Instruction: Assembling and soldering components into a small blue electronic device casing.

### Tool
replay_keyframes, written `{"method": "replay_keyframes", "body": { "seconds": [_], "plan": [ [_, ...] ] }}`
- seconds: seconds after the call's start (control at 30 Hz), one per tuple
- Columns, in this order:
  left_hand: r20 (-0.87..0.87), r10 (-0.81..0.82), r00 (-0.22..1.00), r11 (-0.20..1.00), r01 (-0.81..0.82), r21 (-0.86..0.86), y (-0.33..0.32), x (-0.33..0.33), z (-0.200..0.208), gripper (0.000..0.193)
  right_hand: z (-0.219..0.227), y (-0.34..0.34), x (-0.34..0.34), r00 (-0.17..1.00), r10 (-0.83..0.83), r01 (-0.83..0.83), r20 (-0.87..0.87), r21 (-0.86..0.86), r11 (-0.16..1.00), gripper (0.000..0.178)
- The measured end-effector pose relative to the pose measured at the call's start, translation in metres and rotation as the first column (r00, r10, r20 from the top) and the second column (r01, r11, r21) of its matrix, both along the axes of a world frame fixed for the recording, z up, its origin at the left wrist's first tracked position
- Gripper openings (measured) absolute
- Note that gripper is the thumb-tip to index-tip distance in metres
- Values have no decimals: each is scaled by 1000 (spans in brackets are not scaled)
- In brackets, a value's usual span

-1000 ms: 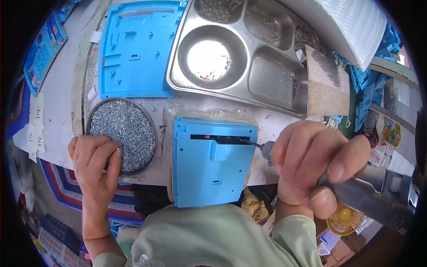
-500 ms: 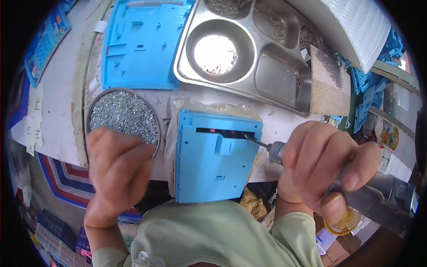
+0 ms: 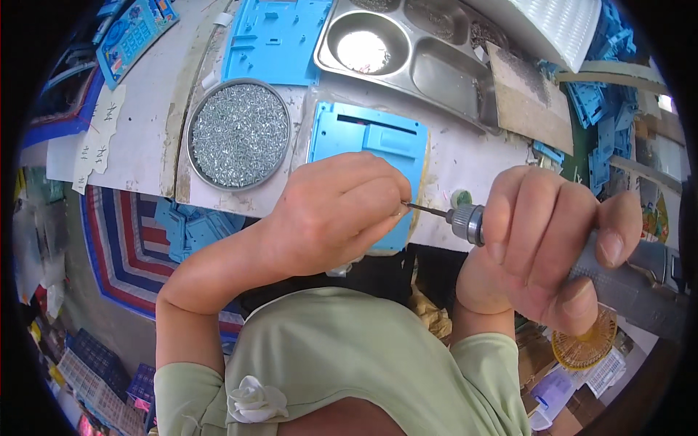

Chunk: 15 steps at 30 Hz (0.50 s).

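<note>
My left hand (image 3: 338, 211) is closed in a pinch over the lower part of a blue plastic casing panel (image 3: 392, 152). Its fingertips hold what looks like a small screw, mostly hidden, against the bit of an electric screwdriver (image 3: 467, 222). My right hand (image 3: 542, 247) wraps round the screwdriver's grey body, with the bit pointing left. A dark slot (image 3: 378, 124) runs across the panel's upper end, beside a raised block. Left of the panel, a round metal bowl (image 3: 191, 149) is full of small silvery screws (image 3: 238, 134).
Behind the panel lie a second blue panel (image 3: 275, 45) and a steel compartment tray (image 3: 454, 107) with small metal parts. Cardboard (image 3: 534, 109) adjoins the tray's right side. Blue parts (image 3: 196, 231) lie in a striped bag (image 3: 120, 243) below the table's left edge.
My left hand has moved right from the screw bowl to the screwdriver's tip. The bit, earlier over the panel's slot, is now lower by the panel's right edge. The whole view has shifted.
</note>
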<state>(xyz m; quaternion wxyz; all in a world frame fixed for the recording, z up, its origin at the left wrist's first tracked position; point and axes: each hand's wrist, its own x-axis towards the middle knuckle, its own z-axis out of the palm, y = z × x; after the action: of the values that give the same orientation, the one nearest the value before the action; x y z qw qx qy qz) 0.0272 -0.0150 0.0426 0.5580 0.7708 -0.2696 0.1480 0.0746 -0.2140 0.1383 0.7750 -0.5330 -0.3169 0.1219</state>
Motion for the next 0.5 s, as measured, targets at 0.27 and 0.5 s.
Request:
{"method": "replay_keyframes", "body": {
  "seconds": [0.27, 0.5],
  "plan": [
    [34, 91, 995, 995, -92, 36, -17, -36, -1, 20, -5, -6, -25, 999, 15, -16, 42, 28, 999, 32],
    [43, 216, 976, 929, -218, 300, 7, -47, -5, 16, -33, -24, -51, 999, 2, 2, -46, 72, 997, 32]
  ]
}}
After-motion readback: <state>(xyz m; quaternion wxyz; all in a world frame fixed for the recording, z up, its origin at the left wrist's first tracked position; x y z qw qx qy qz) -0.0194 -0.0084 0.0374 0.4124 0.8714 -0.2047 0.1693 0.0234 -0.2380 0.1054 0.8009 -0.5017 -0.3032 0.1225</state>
